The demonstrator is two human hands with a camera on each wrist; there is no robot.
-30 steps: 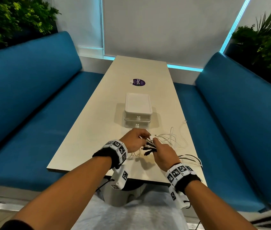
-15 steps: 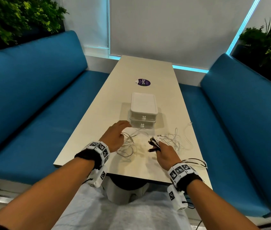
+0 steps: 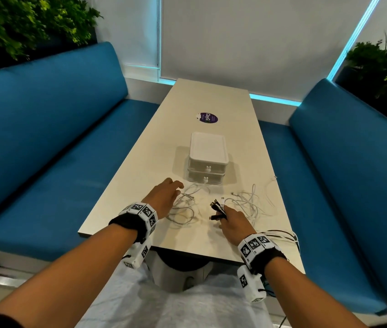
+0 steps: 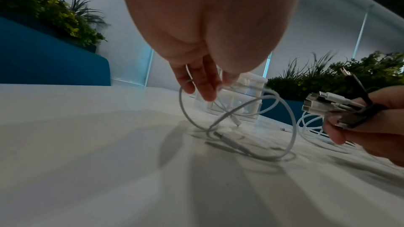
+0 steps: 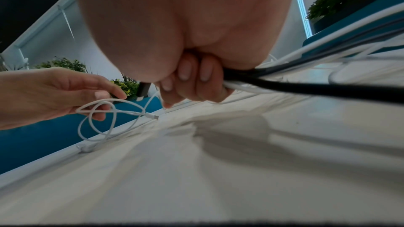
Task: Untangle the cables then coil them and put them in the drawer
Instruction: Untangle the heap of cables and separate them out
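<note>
My right hand (image 3: pixel 231 221) (image 5: pixel 192 82) grips a bundle of cable ends (image 3: pixel 218 207) (image 4: pixel 328 104), white and black plugs sticking out above its curled fingers. Black and white cables (image 5: pixel 306 91) trail back from that fist. My left hand (image 3: pixel 174 189) (image 4: pixel 201 84) is to the left, its fingertips loosely pinching a white cable loop (image 3: pixel 185 209) (image 5: pixel 150 115) that stands up off the table (image 3: pixel 121 209). A second white tangle (image 3: pixel 246 204) lies to the right of the bundle. Just beyond both hands stands the white two-drawer unit (image 3: pixel 207 162), both drawers closed.
Blue benches (image 3: pixel 45 138) (image 3: pixel 341 162) flank the long table. Past the drawer unit a purple sticker (image 3: pixel 207 117) lies on the table. Some cables (image 3: pixel 287 235) hang over the table's right edge near my right wrist. Plants fill the upper corners.
My hands were together on the bundle. The left hand has moved off to the left, drawing a white cable loop out, while the right hand keeps the plug ends.
</note>
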